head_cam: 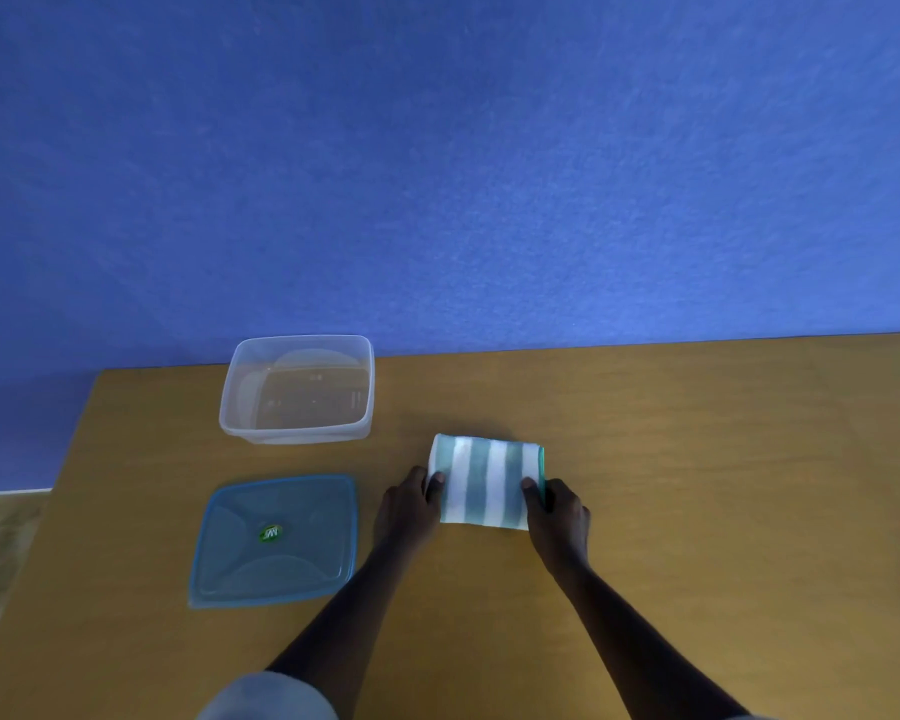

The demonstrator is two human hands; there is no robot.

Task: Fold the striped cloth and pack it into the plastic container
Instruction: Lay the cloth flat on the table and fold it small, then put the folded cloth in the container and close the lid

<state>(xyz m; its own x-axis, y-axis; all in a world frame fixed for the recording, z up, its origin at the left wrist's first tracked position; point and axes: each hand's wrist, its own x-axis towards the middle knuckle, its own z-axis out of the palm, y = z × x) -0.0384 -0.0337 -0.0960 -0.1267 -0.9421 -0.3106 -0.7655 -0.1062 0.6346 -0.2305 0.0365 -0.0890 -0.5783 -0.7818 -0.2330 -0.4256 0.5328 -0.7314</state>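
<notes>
The striped cloth (487, 479), teal and white, lies folded into a small rectangle on the wooden table (697, 459). My left hand (409, 504) grips its left edge, thumb on top. My right hand (559, 506) grips its right edge the same way. The clear plastic container (298, 389) stands open and empty at the table's far edge, up and to the left of the cloth.
The container's blue lid (276, 540) lies flat on the table left of my left hand, in front of the container. The table's left edge runs close past the lid. A blue wall (437, 174) rises behind the table.
</notes>
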